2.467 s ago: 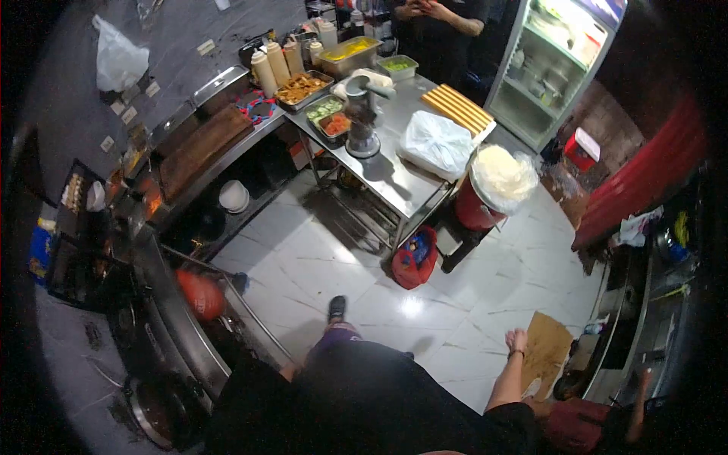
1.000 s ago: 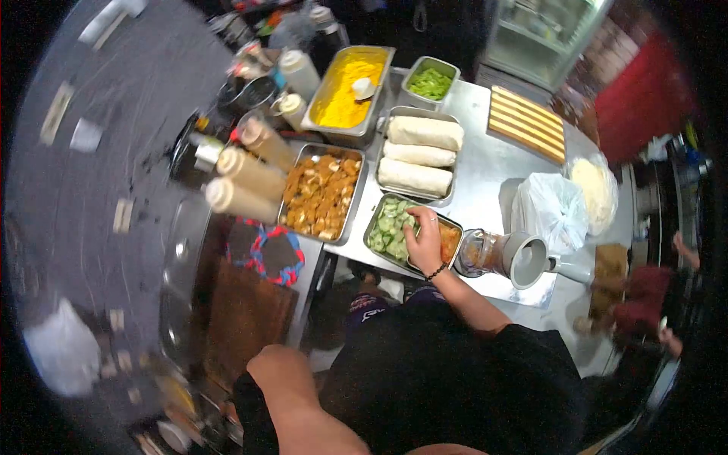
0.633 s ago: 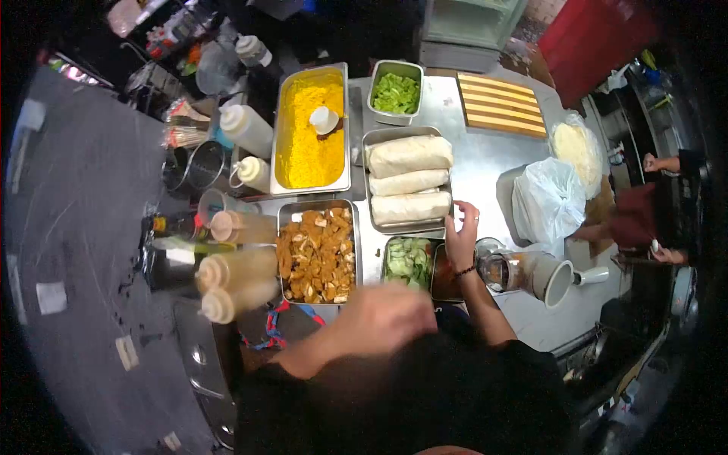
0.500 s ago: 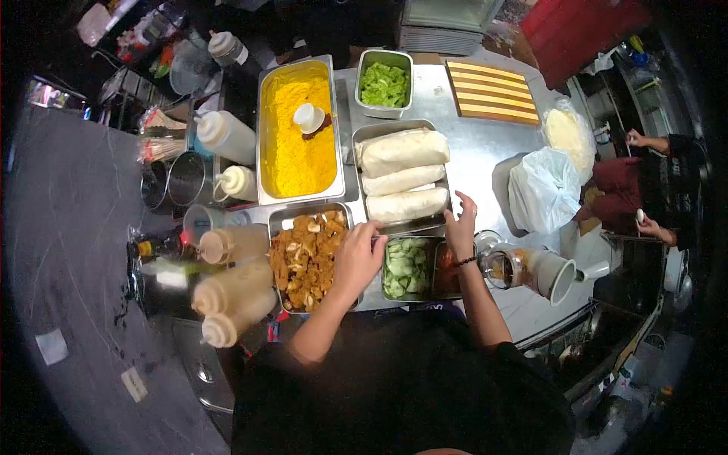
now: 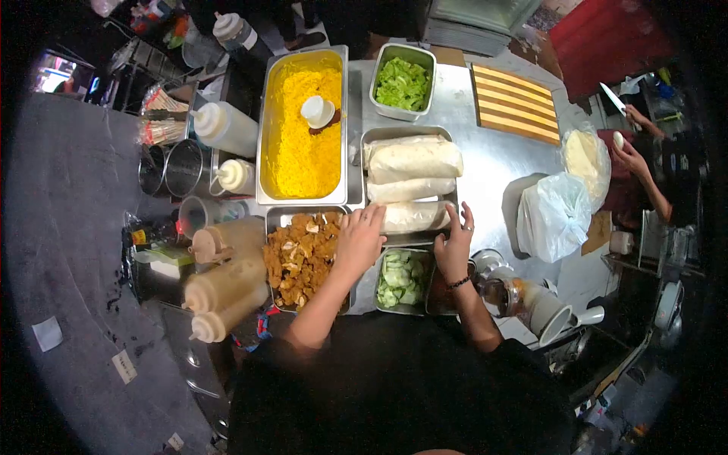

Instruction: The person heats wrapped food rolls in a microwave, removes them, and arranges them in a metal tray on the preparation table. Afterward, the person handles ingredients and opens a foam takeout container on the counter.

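head view: at the near end of the tray (image 5: 413, 240) lies the closest wrap (image 5: 412, 218); left hand (image 5: 359, 241) and right hand (image 5: 453, 252) are unclenched, fingers spread at its ends. probably soft, weighty, easily torn; best cradled under both ends.

The tabletop (image 5: 493, 171) was smooth metal with a soft sheen, the far-left pan (image 5: 345, 121) shiny metal. The striped board (image 5: 516, 104) at far right looked like smooth wood. The wraps (image 5: 413, 158) had matt surfaces. The bag (image 5: 553, 216) on the right was crinkled, glossy plastic, the near shirt (image 5: 394, 379) matt cloth.
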A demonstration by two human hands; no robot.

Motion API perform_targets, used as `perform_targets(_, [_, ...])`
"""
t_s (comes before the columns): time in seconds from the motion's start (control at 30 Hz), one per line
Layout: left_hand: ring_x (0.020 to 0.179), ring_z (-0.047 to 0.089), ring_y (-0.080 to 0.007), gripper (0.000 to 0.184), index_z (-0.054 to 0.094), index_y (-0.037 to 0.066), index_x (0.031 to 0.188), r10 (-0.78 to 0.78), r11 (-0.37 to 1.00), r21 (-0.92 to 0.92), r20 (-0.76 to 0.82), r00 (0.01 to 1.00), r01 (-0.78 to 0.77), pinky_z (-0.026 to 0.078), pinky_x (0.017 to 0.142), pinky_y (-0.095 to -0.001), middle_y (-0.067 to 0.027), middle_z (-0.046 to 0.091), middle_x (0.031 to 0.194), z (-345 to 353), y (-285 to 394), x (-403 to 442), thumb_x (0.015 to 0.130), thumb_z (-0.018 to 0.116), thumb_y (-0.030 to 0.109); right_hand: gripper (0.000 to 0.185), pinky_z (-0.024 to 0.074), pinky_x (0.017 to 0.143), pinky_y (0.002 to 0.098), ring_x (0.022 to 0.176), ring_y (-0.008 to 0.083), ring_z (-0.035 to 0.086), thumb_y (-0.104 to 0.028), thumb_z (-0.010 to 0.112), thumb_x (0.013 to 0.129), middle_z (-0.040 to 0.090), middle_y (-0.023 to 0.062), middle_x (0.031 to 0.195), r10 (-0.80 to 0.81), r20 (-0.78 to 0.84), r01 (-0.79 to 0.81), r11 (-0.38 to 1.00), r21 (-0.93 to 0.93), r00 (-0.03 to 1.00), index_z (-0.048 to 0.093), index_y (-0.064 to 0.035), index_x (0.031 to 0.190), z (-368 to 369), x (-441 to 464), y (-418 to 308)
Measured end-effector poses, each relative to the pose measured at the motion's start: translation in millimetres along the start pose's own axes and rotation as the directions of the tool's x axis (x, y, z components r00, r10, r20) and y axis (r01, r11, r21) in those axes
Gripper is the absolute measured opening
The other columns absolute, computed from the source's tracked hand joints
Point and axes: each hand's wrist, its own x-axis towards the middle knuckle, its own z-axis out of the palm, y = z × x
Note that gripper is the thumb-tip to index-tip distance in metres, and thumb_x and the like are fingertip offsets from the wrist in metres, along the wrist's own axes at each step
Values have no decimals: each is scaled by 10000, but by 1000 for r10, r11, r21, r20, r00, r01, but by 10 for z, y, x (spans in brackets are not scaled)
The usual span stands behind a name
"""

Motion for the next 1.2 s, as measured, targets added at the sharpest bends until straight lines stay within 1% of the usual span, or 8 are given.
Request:
perform_targets(0.13, [1057, 445, -266, 610, 454, 49, 1208, 11, 996, 84, -1, 1000, -10, 326, 901, -388, -84, 480, 1198, 44, 22, 88, 667, 715, 151, 645, 340, 972, 405, 1231, 387, 301, 80, 467, 623, 273, 212, 1339, 13, -48, -12, 999, 32, 999, 433, -81, 1247, 29, 33, 22])
perform_targets(0.2, [1042, 451, -260, 635, 453, 54, 1207, 28, 994, 107, 6, 1000, -29, 328, 876, -381, -78, 483, 1192, 40, 50, 110, 642, 730, 143, 651, 349, 966, 393, 1233, 390, 299, 84, 462, 624, 271, 215, 1336, 56, 10, -56, 986, 154, 998, 421, -80, 1253, -1, 48, 18])
perform_targets(0.27, [1031, 454, -259, 637, 455, 59, 1200, 26, 991, 133, 2, 1000, -26, 323, 870, -386, -74, 482, 1193, 61, 57, 126, 633, 734, 144, 654, 356, 958, 386, 1223, 392, 310, 96, 452, 628, 267, 220, 1334, 9, -19, -6, 992, 127, 1000, 409, -71, 1259, 36, 32, 78])
perform_targets(0.37, [1023, 454, -261, 647, 453, 75, 1199, 25, 989, 149, -11, 1000, -23, 315, 872, -391, -70, 479, 1191, 104, 65, 118, 622, 737, 141, 616, 278, 1029, 395, 1228, 430, 295, 101, 451, 637, 271, 280, 1327, 54, 28, -59, 974, 217, 998, 403, -10, 1241, 44, 42, 55])
perform_targets(0.53, [991, 453, -258, 626, 456, 56, 1189, 23, 991, 134, -47, 999, -17, 320, 851, -396, -74, 483, 1167, 113, 82, 114, 627, 723, 126, 604, 284, 1017, 430, 1227, 455, 278, 100, 446, 647, 264, 306, 1315, -24, -3, 24, 982, 187, 1000, 399, 6, 1242, 86, 31, 105])
perform_targets(0.93, [1037, 446, -267, 592, 441, 66, 1210, -9, 996, 92, -98, 995, 18, 308, 882, -394, -82, 472, 1192, 150, 72, 57, 678, 692, 129, 639, 301, 1001, 428, 1218, 435, 293, 72, 425, 658, 277, 278, 1308, -18, -17, 21, 981, 193, 1000, 373, -53, 1282, 97, 25, 133])
perform_targets(1.13, [1094, 430, -301, 554, 422, 53, 1235, -33, 999, 23, -120, 992, 36, 318, 943, -448, -124, 461, 1195, 124, 62, -77, 740, 658, 130, 660, 288, 1016, 416, 1232, 406, 288, 73, 432, 673, 303, 252, 1304, -9, -23, 14, 980, 199, 1000, 331, -60, 1311, 97, 40, 131])
perform_targets(1.2, [1095, 442, -334, 544, 423, 43, 1239, -206, 969, -166, -145, 968, 181, 387, 890, -421, -149, 455, 1192, 210, 18, -116, 754, 658, 109, 659, 286, 1023, 398, 1239, 373, 306, 73, 430, 706, 320, 237, 1308, -21, -61, 35, 972, 233, 998, 296, -54, 1338, 105, 59, 109])
